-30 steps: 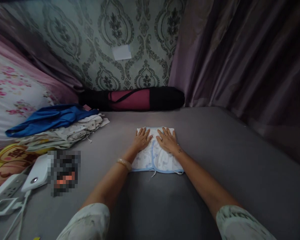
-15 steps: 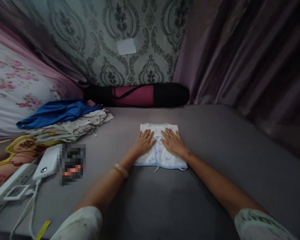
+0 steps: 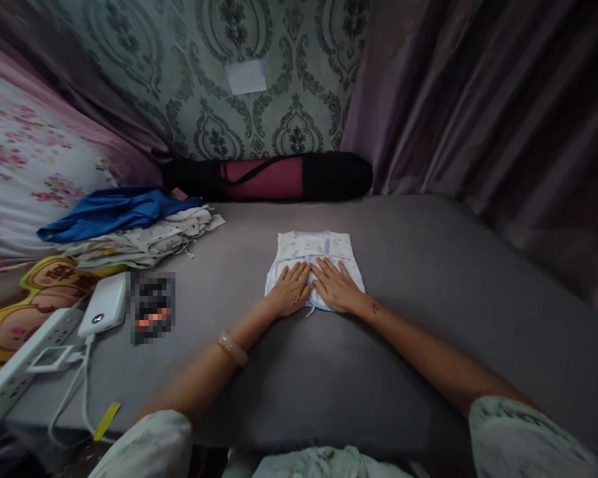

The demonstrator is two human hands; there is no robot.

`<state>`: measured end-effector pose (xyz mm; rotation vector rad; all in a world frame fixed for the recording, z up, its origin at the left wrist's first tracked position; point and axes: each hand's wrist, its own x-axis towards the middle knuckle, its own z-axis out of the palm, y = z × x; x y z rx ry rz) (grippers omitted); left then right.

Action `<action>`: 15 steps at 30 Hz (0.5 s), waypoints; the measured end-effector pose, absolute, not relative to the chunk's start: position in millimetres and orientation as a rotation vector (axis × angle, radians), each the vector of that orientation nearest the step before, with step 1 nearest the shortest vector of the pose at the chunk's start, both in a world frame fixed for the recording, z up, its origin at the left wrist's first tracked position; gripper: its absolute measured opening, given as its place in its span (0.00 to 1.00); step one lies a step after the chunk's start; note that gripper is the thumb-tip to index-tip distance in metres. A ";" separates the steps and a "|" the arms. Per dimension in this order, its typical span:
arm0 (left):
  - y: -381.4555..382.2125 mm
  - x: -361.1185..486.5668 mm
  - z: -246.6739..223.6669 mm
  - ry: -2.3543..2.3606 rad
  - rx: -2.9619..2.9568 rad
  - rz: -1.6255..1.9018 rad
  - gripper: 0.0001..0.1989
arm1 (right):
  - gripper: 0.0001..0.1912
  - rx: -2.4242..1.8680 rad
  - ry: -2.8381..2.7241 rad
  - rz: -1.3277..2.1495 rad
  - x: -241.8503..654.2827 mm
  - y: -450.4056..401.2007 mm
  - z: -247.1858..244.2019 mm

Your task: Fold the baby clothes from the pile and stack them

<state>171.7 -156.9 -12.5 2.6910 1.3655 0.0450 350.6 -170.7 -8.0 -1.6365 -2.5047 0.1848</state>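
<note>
A gray bed (image 3: pixel 428 279) fills most of the view, running back to a patterned wall (image 3: pixel 292 50). A purple curtain (image 3: pixel 453 99) hangs along the right side, and a white cloth with pink flowers (image 3: pixel 24 159) rises at the left. A long black and dark red bag (image 3: pixel 264 178) lies across the far edge of the bed, against the wall. Near its left end sits a pile of clothes (image 3: pixel 144 240), a blue garment (image 3: pixel 114 211) on top. Closer, at the left edge, a yellow cartoon cushion (image 3: pixel 17 326) lies behind a white power strip (image 3: pixel 22 362).

A small white shirt (image 3: pixel 315 245) with blue trim lies flat near the middle of the bed, well apart from the pile, its upper part folded over. The person's 2 hands rest palm down on its lower half, side by side: the left hand (image 3: pixel 292 290) and the right hand (image 3: pixel 337 287) nearly meet at the shirt's center. The fingers of both are stretched out and slightly spread, pinching nothing.

Near the power strip lies a white power bank (image 3: pixel 104 302); a pixelated thing beside it cannot be made out. The left wrist wears 1 pale bangle (image 3: pixel 232 348).
</note>
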 end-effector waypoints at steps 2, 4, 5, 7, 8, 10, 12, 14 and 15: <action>-162.0 167.4 -6.5 1.381 2.693 0.040 0.31 | 0.29 -1.623 -2.501 0.194 350.4 -179.4 -3.5; -170.8 162.0 -6.2 1.408 2.722 0.104 0.31 | 0.29 -1.573 -2.504 0.175 348.2 -192.1 -1.8; -175.5 159.6 -8.4 1.415 2.735 0.129 0.31 | 0.29 -1.544 -2.512 0.169 346.6 -198.5 -2.3; -183.0 155.9 -15.5 1.410 2.745 0.133 0.30 | 0.29 -1.519 -2.525 0.177 343.2 -208.4 -4.8; -185.0 154.8 -18.9 1.407 2.743 0.120 0.30 | 0.29 -1.521 -2.529 0.189 342.1 -211.3 -6.1; -185.1 153.2 -22.6 1.387 2.732 0.089 0.31 | 0.29 -1.524 -2.546 0.229 342.3 -212.9 -7.0; -181.2 150.7 -20.8 1.392 2.705 0.079 0.31 | 0.29 -1.532 -2.548 0.262 347.1 -211.0 -5.3; -175.8 146.0 -16.1 1.471 2.679 0.121 0.32 | 0.30 -1.571 -2.511 0.223 355.9 -208.2 -2.7; -173.2 142.8 -14.0 1.529 2.668 0.149 0.33 | 0.30 -1.608 -2.480 0.180 361.0 -206.8 -1.8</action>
